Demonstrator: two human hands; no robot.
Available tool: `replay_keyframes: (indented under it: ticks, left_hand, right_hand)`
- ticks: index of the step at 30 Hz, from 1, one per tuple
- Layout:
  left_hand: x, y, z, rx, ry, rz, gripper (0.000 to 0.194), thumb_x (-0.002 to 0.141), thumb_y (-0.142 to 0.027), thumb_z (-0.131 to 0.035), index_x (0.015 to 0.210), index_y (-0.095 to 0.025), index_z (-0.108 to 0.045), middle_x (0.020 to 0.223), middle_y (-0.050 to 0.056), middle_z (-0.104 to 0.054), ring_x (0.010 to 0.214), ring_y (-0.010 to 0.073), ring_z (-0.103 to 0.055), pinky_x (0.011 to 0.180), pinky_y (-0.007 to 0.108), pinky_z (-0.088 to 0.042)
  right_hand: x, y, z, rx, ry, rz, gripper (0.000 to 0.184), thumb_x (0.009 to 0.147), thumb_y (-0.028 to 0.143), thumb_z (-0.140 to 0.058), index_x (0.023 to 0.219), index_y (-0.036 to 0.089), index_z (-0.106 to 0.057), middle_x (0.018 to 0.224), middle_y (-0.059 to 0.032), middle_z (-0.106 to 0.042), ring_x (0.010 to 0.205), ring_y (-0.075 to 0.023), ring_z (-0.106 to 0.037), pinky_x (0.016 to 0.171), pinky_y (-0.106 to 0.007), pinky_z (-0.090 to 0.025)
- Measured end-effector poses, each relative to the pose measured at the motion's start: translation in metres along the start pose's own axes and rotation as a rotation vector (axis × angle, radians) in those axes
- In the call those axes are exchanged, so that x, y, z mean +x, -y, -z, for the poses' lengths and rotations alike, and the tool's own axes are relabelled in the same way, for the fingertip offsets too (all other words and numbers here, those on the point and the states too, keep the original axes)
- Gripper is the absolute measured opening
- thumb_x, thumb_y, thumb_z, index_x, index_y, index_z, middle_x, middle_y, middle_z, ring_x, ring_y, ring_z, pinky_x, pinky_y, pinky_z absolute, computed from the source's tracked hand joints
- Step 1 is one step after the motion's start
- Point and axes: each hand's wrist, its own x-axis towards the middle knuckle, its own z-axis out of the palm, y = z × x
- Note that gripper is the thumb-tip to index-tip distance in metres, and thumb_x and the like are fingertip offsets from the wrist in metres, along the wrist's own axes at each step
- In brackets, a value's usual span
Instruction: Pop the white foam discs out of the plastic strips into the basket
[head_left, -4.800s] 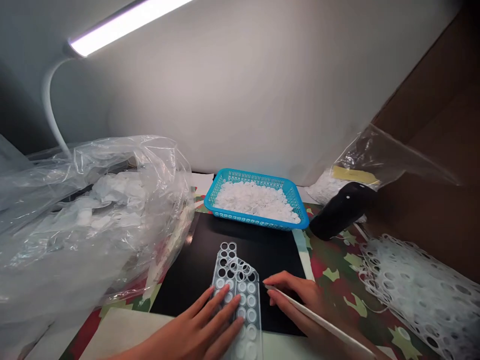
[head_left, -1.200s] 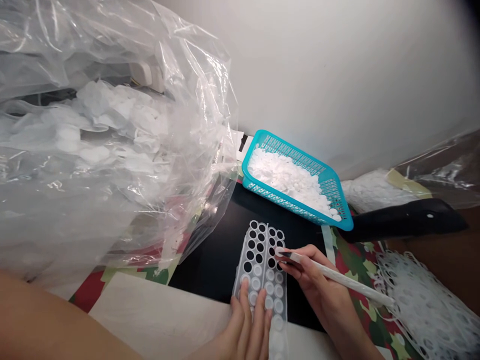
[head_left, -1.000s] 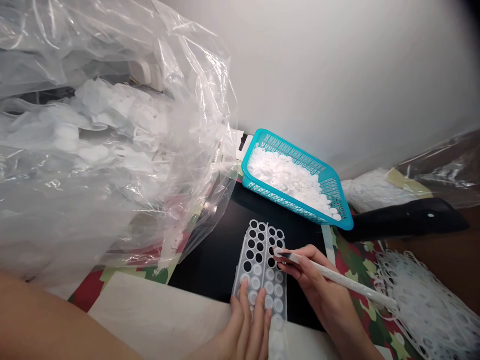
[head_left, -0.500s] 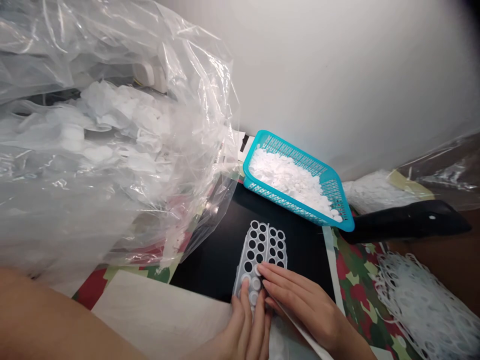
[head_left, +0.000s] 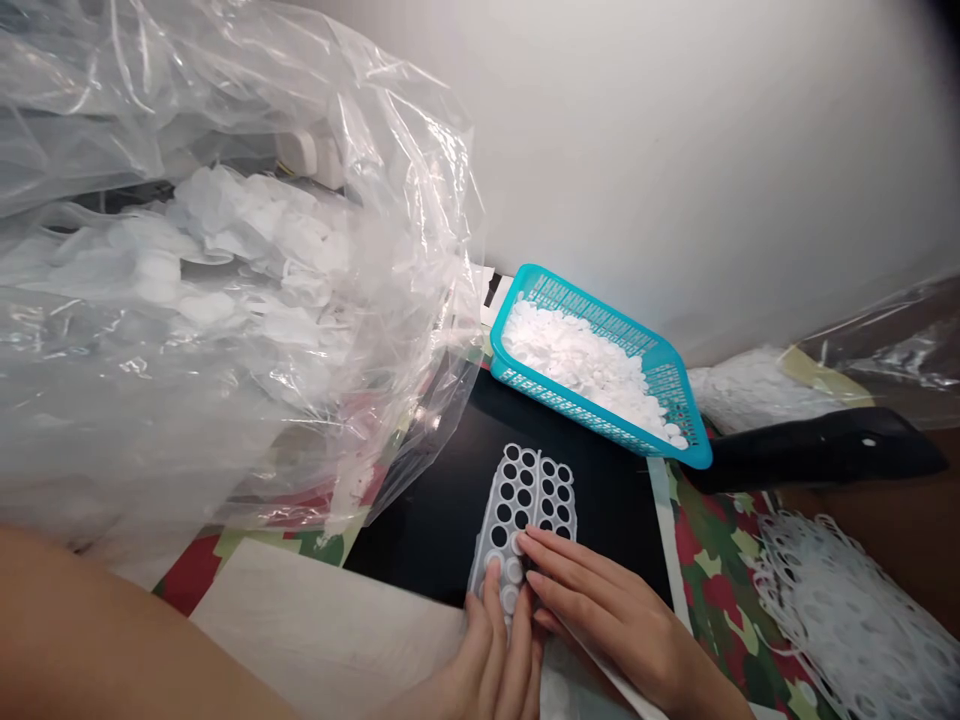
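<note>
A translucent plastic strip with rows of round holes [head_left: 507, 492] lies on a black board [head_left: 420, 540]. Small white round discs [head_left: 513, 570] fill several of its lower holes, while black shows through the upper ones. My left hand [head_left: 499, 650] is closed on the strip's near end, one fingertip pressing a disc at its left side. From the right, my right hand [head_left: 607, 610] reaches over the strip with its fingers together, the index fingertip on a white disc. Its thumb is mostly hidden. The strip's near part is covered by my hands.
A turquoise basket [head_left: 600, 440] heaped with white discs [head_left: 585, 360] stands behind the board. A large clear plastic bag [head_left: 405, 200] with white pieces fills the left. On the right are a black handle-like object [head_left: 817, 447] and a pile of translucent ringed plastic [head_left: 862, 610] on camouflage cloth [head_left: 720, 580].
The whole view has shifted slightly, so things appear a little farther right and lower. My hands keep nearly the same place on the strip.
</note>
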Motion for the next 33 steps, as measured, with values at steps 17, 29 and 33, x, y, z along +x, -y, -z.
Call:
replay_keyframes:
  ticks: [17,29,33]
  left_hand:
    - [0.002,-0.001,0.002,0.039,0.034,-0.002,0.041,0.091,-0.042,-0.056,0.118,-0.011,-0.06,0.118,0.015,-0.063,0.097,0.03,-0.066,0.077,0.042,-0.044]
    - [0.003,0.002,0.005,0.025,0.041,-0.023,0.04,0.091,-0.041,-0.056,0.12,-0.012,-0.06,0.119,0.014,-0.065,0.096,0.0307,-0.066,0.075,0.042,-0.044]
    - [0.002,0.003,0.004,0.017,0.022,-0.007,0.038,0.091,-0.04,-0.056,0.118,-0.014,-0.061,0.118,0.012,-0.065,0.095,0.0295,-0.066,0.074,0.04,-0.043]
  right_hand:
    - [-0.003,0.003,-0.019,-0.029,-0.21,-0.166,0.044,0.094,0.005,-0.046,0.136,0.016,-0.047,0.131,-0.0144,-0.06,0.122,-0.0227,-0.057,0.094,-0.034,-0.056]
    - [0.0,-0.003,-0.004,-0.201,-0.601,-0.296,0.048,0.084,-0.002,-0.056,0.127,0.018,-0.056,0.12,-0.0102,-0.067,0.106,-0.0218,-0.067,0.088,-0.033,-0.058]
    - [-0.009,-0.009,0.006,-0.176,-0.43,-0.234,0.053,0.087,-0.001,-0.052,0.136,0.02,-0.047,0.125,-0.0108,-0.064,0.112,-0.0202,-0.064,0.09,-0.031,-0.058]
